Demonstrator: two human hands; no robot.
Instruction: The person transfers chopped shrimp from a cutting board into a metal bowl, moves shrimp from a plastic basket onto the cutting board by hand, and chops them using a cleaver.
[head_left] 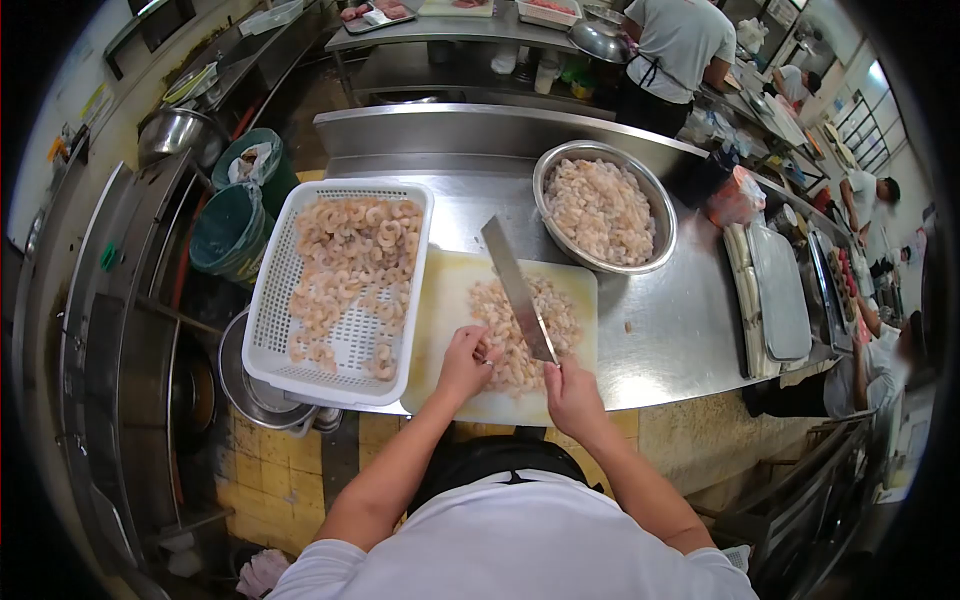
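My right hand (573, 396) grips the handle of a kitchen knife (516, 282), whose broad blade slants up and left over the chopped shrimp (548, 303). These pieces lie spread on a pale cutting board (434, 308). At the left edge of the pile is my left hand (467, 362), its fingers curled in; whatever they hold is too small to make out. Left of the board, a white perforated basket (262, 330) contains whole peeled shrimp (358, 235). A steel bowl (668, 232) behind the board on the right is heaped with shrimp pieces (600, 205).
The steel table (668, 345) has a raised back edge. Trays (778, 290) stand at its right end. Green bins (228, 235) and a metal pot (240, 375) sit to the left. Other people in white shirts (685, 40) work at the back and right.
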